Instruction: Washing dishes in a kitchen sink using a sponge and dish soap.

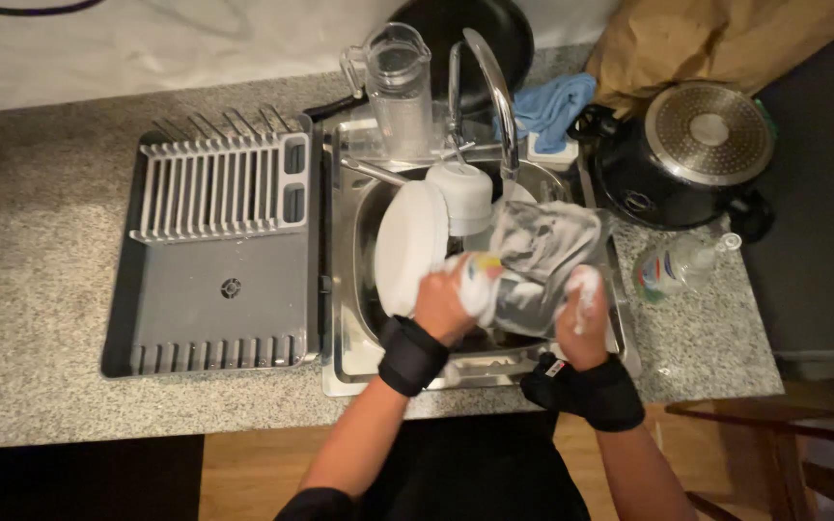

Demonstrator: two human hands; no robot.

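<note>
Speckled grey granite bench (41,280) running left to right, steel sink (345,289) sunk into it. White wall (195,43) behind. Wood floor (243,473) below the bench edge; dark mat (69,478) at left. Wooden chair (784,453) at lower right. Light dim, warm.

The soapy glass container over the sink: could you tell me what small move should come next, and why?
Probably tilt the glass container under the faucet to rinse it: foam coats its walls and the right hand, and the left hand presses a sponge against it.
</note>
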